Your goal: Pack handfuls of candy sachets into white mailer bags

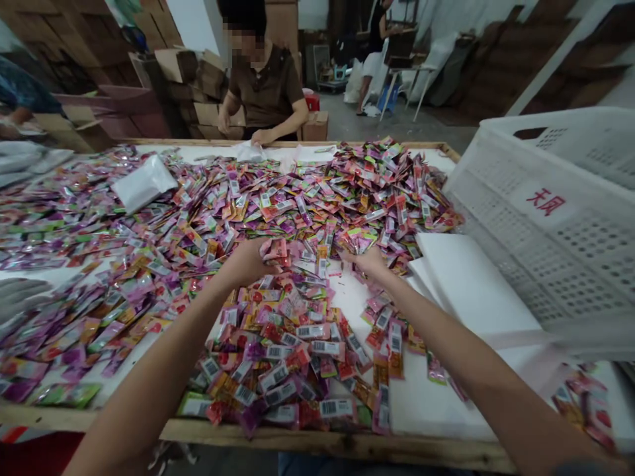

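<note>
Many small, colourful packets [278, 344] cover a white table [426, 403] with a wooden rim. Near the middle, my left hand [247, 264] is closed around a few red and pink packets [276, 250] at its fingertips. My right hand [370, 262] is to the right of it, its fingers curled around several green and pink packets [358, 241]. Between the two hands lie more loose packets and a strip of bare white tabletop. A heap of packets [381, 178] rises beyond my right hand.
A white perforated crate [550, 231] stands at the right, beside a stack of white bags [471, 284]. A white pouch [144, 183] lies on the packets at left. Across the table a person [268, 92] handles a clear bag. A gloved hand [20, 297] shows at the left edge.
</note>
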Demonstrator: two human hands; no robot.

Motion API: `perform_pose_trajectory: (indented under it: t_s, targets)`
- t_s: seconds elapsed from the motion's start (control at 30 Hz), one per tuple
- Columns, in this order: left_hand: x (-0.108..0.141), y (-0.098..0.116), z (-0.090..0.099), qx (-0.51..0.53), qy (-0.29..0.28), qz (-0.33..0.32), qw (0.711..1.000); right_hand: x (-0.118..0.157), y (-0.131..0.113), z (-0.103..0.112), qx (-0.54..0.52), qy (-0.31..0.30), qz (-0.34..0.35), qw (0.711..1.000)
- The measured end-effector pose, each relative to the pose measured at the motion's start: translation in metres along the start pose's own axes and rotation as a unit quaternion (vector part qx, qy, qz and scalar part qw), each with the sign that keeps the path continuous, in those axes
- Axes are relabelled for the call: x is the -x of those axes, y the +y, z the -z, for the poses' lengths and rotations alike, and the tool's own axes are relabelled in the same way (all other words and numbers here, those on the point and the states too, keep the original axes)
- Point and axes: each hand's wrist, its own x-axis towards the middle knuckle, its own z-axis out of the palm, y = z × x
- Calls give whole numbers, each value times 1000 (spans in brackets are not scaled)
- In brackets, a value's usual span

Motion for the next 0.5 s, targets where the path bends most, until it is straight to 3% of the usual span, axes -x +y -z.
perform_pose_trajectory:
  t_s: [0.07,0.13,0.23,0.3,0.4,0.5]
  targets:
    - [-16,1,10,-25,42,-12,999,-15,-6,-9,47,4,-43,998]
    - [-34,3,6,-6,44,-63,997,-24,-10,-20,111,-9,-92,989]
    - [-62,11,-33,-95,-74,-135,984,-30,-14,-40,160,-25,-126,979]
    - [-73,16,-66,-189,-135,-142,962,-31,-16,-52,174,-26,-127,976]
    - [-72,14,-94,-217,-138,-141,956,-34,-18,-58,198,-42,-135,970]
    - [-60,2,-91,-211,-122,-138,960,-34,-18,-49,210,-71,-133,966]
